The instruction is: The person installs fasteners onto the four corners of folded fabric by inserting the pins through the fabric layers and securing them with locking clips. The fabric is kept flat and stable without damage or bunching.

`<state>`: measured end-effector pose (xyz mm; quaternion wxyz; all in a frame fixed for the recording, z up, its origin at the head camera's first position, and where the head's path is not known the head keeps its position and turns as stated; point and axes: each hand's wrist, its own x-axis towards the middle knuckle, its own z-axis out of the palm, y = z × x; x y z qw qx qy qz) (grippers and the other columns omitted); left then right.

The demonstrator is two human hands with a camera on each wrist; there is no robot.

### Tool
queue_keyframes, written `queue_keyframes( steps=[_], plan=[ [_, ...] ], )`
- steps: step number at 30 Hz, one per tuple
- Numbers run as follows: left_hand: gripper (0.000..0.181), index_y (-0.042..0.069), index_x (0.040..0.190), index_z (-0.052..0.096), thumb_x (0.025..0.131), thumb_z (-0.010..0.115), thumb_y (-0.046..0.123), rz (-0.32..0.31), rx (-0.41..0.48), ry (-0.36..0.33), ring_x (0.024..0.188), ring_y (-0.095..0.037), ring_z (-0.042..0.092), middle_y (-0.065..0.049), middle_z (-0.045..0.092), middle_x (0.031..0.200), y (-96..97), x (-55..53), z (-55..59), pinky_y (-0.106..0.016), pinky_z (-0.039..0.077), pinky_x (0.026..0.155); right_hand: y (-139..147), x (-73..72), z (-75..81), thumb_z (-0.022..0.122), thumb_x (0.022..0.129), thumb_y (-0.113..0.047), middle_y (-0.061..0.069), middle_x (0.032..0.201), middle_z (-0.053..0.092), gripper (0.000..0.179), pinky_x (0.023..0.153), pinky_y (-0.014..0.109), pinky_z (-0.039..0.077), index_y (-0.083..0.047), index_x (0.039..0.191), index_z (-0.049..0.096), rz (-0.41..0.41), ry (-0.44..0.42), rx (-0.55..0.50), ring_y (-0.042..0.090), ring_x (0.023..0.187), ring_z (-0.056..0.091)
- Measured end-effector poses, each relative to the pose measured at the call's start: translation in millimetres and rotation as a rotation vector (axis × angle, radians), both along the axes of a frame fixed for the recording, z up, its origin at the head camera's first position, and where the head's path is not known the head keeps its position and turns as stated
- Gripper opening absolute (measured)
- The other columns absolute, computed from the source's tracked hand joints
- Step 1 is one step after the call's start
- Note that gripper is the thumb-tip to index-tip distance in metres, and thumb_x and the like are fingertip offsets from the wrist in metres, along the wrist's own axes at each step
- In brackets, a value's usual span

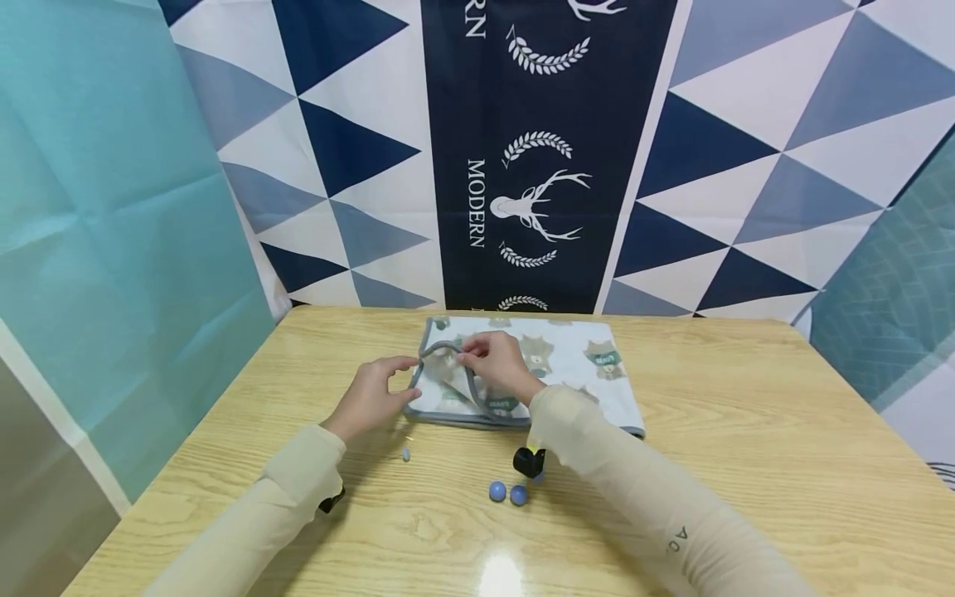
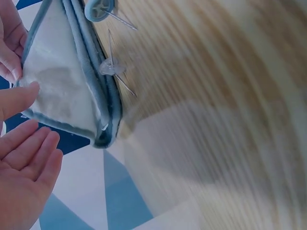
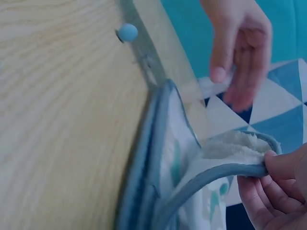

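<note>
A folded white blanket (image 1: 570, 365) with a bear print and grey-blue edging lies on the table. My right hand (image 1: 496, 361) pinches its edging between thumb and fingers and holds a flap raised. In the right wrist view, the lifted flap (image 3: 225, 167) curves up to that right hand (image 3: 280, 191) and shows a fluffy underside. My left hand (image 1: 376, 394) is by the blanket's left side, thumb and fingers spread apart. In the left wrist view its fingers (image 2: 33, 148) are relaxed and grip nothing.
Near the blanket's front left lie a pale blue-headed pin (image 2: 98, 8) and a clear push pin (image 2: 110, 67). Blue round pieces (image 1: 497, 491) sit on the table (image 1: 418, 531) below my right wrist. A patterned cloth (image 1: 366, 166) hangs behind the table.
</note>
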<state>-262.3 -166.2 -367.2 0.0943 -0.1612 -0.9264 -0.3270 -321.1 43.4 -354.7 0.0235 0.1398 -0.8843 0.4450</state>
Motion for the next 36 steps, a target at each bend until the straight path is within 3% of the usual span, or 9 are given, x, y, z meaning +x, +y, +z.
queue_keyframes(
  steps=[12,18,24,28,32,36],
  plan=[
    [0.053,0.002,0.13,0.057,0.084,0.073,0.024,-0.029,-0.055,-0.097,0.115,-0.032,0.062,-0.016,0.062,0.13,-11.1,11.3,-5.6,-0.048,0.048,0.102,34.4,-27.2,8.0,0.07,0.087,-0.016,0.013,0.091,0.074,0.022,0.067,0.024,0.057,-0.002,0.104,0.071,-0.128,-0.138,-0.112,0.002,0.057,0.063],
    [0.05,0.002,0.127,0.059,0.085,0.072,0.025,-0.051,-0.095,-0.068,0.118,-0.032,0.06,-0.014,0.063,0.129,-15.0,13.6,-6.0,-0.047,0.049,0.1,53.5,-36.8,17.6,0.068,0.088,-0.016,0.014,0.095,0.073,0.022,0.08,0.036,0.059,-0.002,0.106,0.07,-0.193,-0.146,-0.107,0.005,0.06,0.065],
    [0.049,0.001,0.126,0.059,0.085,0.072,0.025,-0.062,-0.133,-0.075,0.12,-0.032,0.059,-0.014,0.063,0.129,-13.7,16.0,-1.6,-0.047,0.049,0.101,69.9,-44.8,22.8,0.067,0.089,-0.019,0.013,0.1,0.072,0.026,0.074,0.025,0.058,-0.003,0.109,0.07,-0.261,-0.139,-0.08,0.009,0.068,0.07],
    [0.048,-0.002,0.124,0.06,0.085,0.073,0.022,-0.072,-0.19,-0.074,0.12,-0.033,0.059,-0.016,0.064,0.127,-9.1,19.3,2.3,-0.047,0.048,0.102,79.9,-50.4,21.8,0.066,0.089,-0.019,0.01,0.098,0.07,0.028,0.076,0.026,0.058,-0.002,0.112,0.068,-0.289,-0.164,-0.096,0.012,0.069,0.071],
    [0.046,-0.003,0.121,0.062,0.083,0.075,0.02,-0.079,-0.251,-0.061,0.113,-0.031,0.063,-0.017,0.066,0.121,-3.0,26.1,4.0,-0.044,0.051,0.097,87.4,-55.4,15.6,0.066,0.09,-0.017,0.013,0.102,0.071,0.028,0.079,0.028,0.058,-0.001,0.112,0.067,-0.317,-0.203,-0.099,0.005,0.065,0.066],
    [0.037,-0.001,0.11,0.067,0.081,0.076,0.02,-0.102,-0.331,-0.021,0.095,-0.025,0.068,-0.015,0.071,0.107,2.6,33.7,4.9,-0.038,0.057,0.083,92.8,-58.5,7.8,0.066,0.089,-0.017,0.015,0.104,0.072,0.028,0.076,0.027,0.058,-0.001,0.112,0.067,-0.35,-0.244,-0.086,0.01,0.07,0.068]
  ],
)
